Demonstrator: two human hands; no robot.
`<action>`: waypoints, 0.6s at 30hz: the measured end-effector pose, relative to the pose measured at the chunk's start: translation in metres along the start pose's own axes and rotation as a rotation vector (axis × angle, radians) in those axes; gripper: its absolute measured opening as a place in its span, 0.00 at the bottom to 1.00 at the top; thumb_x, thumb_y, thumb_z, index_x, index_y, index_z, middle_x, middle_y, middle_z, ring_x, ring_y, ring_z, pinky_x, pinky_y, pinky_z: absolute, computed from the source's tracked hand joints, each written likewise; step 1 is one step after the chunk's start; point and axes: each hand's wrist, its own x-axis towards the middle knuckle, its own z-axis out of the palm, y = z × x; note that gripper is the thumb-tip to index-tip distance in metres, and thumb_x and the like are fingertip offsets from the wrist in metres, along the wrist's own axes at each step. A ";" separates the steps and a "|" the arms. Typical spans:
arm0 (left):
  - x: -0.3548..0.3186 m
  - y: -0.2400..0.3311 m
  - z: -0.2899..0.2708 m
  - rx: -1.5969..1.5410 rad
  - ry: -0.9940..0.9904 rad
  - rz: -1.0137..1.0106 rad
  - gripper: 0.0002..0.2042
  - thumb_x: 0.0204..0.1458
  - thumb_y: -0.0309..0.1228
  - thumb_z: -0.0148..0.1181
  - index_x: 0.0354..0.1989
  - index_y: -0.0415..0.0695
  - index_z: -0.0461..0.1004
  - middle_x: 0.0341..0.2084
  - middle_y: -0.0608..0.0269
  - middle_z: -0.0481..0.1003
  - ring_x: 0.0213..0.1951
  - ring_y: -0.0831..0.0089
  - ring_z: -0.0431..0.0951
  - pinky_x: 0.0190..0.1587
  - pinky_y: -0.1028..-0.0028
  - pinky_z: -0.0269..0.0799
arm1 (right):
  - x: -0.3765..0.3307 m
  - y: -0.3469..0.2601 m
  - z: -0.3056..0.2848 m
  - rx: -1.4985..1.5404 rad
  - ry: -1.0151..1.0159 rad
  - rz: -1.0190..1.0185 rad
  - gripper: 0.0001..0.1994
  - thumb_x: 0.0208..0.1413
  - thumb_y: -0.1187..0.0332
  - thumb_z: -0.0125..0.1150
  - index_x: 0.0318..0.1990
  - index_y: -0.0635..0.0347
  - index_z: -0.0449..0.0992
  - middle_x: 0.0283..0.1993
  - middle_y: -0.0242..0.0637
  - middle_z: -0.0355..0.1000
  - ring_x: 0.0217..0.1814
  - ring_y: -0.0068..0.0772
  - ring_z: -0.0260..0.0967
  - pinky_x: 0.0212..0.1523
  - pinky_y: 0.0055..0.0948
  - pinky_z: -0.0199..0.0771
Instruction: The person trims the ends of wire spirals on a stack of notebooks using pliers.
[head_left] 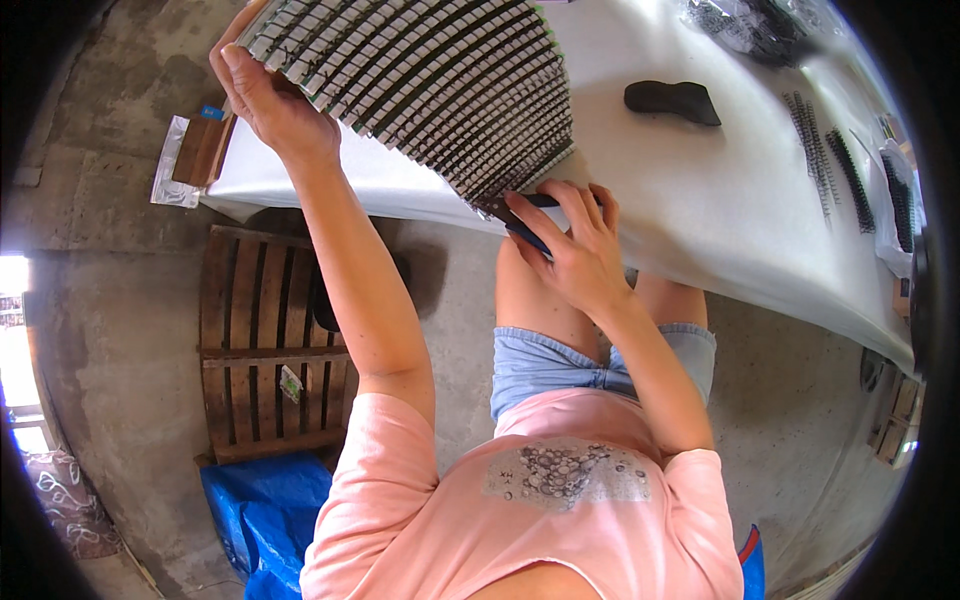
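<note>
A fanned stack of spiral-bound notebooks [430,90], its rows of black coils facing me, leans over the left part of the white-covered table [640,180]. My left hand [280,110] grips the stack's left end, thumb along the near side. At the stack's near right corner, my right hand [580,245] is closed around pliers [528,238] with dark handles. Their jaws meet the lowest coil ends, though I cannot tell whether they touch a coil. Part of the pliers is covered by my fingers.
A black curved object [672,102] lies on the table to the right. Beyond it are loose black coils [850,180] and a clear bag of dark coils [755,30]. A wooden pallet [270,350] and blue sheeting [270,510] are on the left.
</note>
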 end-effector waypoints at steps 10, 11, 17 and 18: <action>-0.009 0.007 0.002 0.040 0.093 -0.026 0.20 0.61 0.47 0.37 0.47 0.42 0.61 0.38 0.59 0.70 0.40 0.74 0.75 0.39 0.73 0.75 | 0.000 -0.001 -0.001 0.034 0.021 -0.002 0.27 0.39 0.62 0.68 0.52 0.38 0.72 0.48 0.32 0.61 0.50 0.32 0.61 0.54 0.48 0.55; -0.009 0.010 0.006 0.099 0.099 0.001 0.18 0.61 0.46 0.38 0.44 0.43 0.62 0.34 0.62 0.71 0.37 0.76 0.75 0.37 0.75 0.74 | 0.001 -0.001 -0.001 0.030 0.024 -0.010 0.27 0.39 0.62 0.68 0.52 0.38 0.72 0.48 0.32 0.61 0.50 0.32 0.61 0.54 0.48 0.55; -0.005 0.009 0.006 -0.099 0.008 0.002 0.14 0.60 0.45 0.41 0.35 0.47 0.61 0.26 0.68 0.68 0.30 0.81 0.74 0.32 0.80 0.70 | -0.001 -0.001 0.001 0.030 -0.004 -0.011 0.26 0.39 0.62 0.67 0.52 0.38 0.72 0.48 0.31 0.62 0.50 0.31 0.61 0.54 0.47 0.54; -0.005 0.009 0.006 -0.100 0.007 0.001 0.14 0.60 0.45 0.41 0.35 0.47 0.61 0.26 0.68 0.68 0.30 0.81 0.74 0.32 0.80 0.70 | -0.002 -0.002 0.001 0.026 -0.027 -0.002 0.26 0.40 0.62 0.67 0.52 0.37 0.72 0.48 0.30 0.62 0.51 0.30 0.61 0.54 0.46 0.54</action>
